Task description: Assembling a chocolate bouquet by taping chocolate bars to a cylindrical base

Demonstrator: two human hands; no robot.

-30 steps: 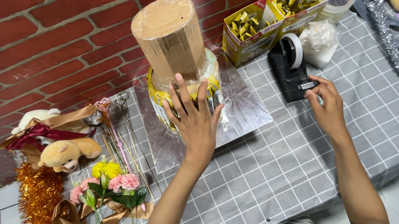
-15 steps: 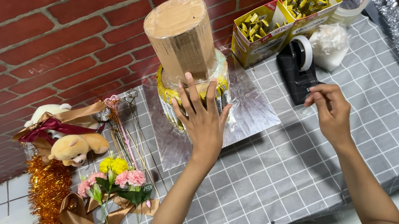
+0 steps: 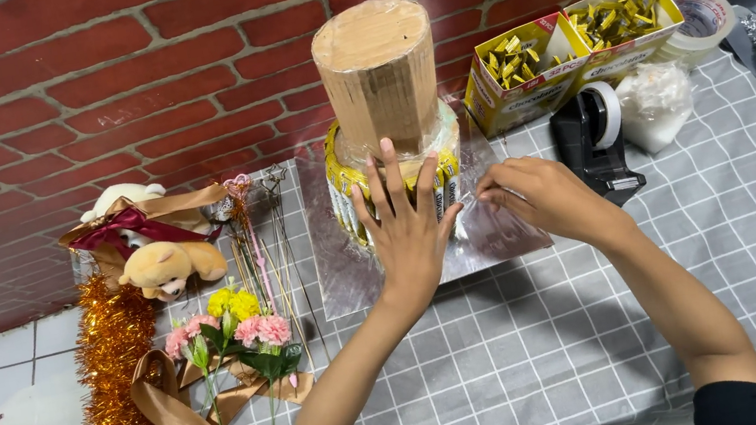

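- Cardboard makes up the tall tower (image 3: 378, 71), which stands on a ring of yellow-wrapped packets (image 3: 350, 192) just ahead of the left hand (image 3: 408, 228).
- That left hand lies flat, fingers spread, pressed against the packet ring as it was a second ago.
- Clear film (image 3: 448, 146) wraps the ring.
- A second ago the right hand (image 3: 538, 200) was out by the black tape dispenser (image 3: 595, 143); it has since come in beside the ring, fingertips pinched on something too small to tell, perhaps a strip of tape.
- My guess is that a piece was fetched and is being brought to the wrap.
- Under both sits a silver board (image 3: 503, 238) on the grey checked desk (image 3: 561, 345); beyond the right hand stand two boxes of yellow sweets (image 3: 563, 41).
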